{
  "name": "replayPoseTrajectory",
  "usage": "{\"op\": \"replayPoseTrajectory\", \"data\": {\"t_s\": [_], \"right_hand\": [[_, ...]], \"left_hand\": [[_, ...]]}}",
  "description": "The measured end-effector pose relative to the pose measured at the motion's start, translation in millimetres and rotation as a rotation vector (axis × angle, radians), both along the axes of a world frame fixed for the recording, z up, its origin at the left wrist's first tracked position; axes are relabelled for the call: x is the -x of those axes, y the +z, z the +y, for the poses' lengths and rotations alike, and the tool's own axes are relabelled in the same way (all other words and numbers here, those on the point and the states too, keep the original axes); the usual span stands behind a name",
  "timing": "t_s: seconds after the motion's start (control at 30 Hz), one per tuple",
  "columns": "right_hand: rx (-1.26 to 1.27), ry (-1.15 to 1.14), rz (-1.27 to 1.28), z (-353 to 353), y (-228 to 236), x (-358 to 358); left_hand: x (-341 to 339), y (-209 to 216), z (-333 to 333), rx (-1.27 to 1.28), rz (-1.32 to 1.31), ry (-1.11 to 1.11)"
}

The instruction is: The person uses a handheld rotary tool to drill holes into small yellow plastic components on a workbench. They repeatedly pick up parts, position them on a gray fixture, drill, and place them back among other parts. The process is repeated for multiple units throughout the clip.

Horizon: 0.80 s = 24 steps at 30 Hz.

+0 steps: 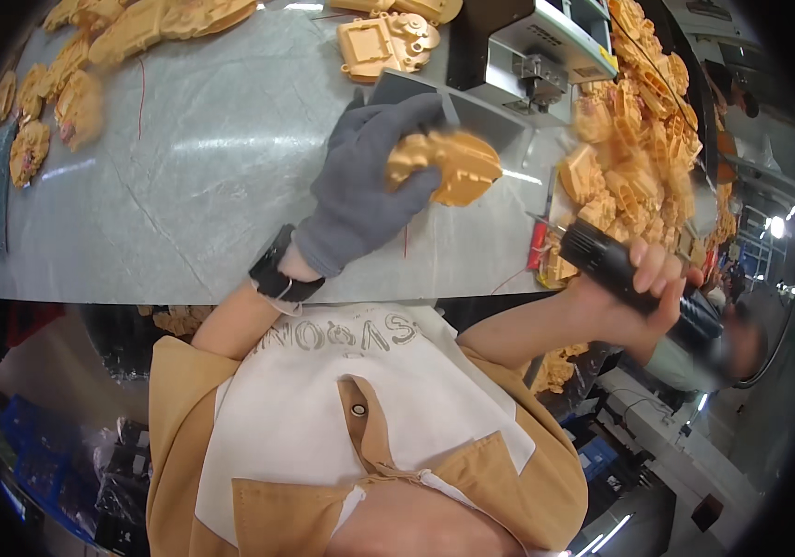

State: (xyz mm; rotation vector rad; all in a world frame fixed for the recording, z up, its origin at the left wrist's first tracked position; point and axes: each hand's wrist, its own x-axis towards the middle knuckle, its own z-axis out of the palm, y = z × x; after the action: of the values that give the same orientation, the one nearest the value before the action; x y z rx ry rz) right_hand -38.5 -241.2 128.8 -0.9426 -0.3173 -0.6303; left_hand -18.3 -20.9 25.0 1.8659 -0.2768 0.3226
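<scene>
My left hand [365,181], in a grey glove, is closed around an orange plastic housing [462,169] held above the grey worktable. Thumb and fingers grip the housing at its left end. Bare and wrapped round a black electric screwdriver [609,265], my right hand [659,283] is off to the right, near the table's front edge. The driver's thin bit points up and left toward a small red object [538,245]. Behind the left hand sits a dark grey tray [481,119], partly hidden by the glove.
A metal-and-black machine [532,56] stands at the back right. Many orange housings [634,158] are heaped along the right side. Another housing [386,45] lies at the back, and several more [77,107] at the left. Thin red wires lie on the tabletop [193,213].
</scene>
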Motion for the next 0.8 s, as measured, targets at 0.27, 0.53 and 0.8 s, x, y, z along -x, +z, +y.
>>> {"op": "replayPoseTrajectory", "data": {"t_s": [0.27,0.53,0.8], "right_hand": [[-0.027,-0.088,0.116,10,-20,6],[-0.088,-0.064,0.207,11,-29,-2],[0.024,-0.132,0.189,25,-33,-2]], "left_hand": [[20,-1,3,0.057,0.069,0.015],[3,37,-3,0.127,-0.060,0.141],[17,32,17,0.155,-0.454,-0.034]]}}
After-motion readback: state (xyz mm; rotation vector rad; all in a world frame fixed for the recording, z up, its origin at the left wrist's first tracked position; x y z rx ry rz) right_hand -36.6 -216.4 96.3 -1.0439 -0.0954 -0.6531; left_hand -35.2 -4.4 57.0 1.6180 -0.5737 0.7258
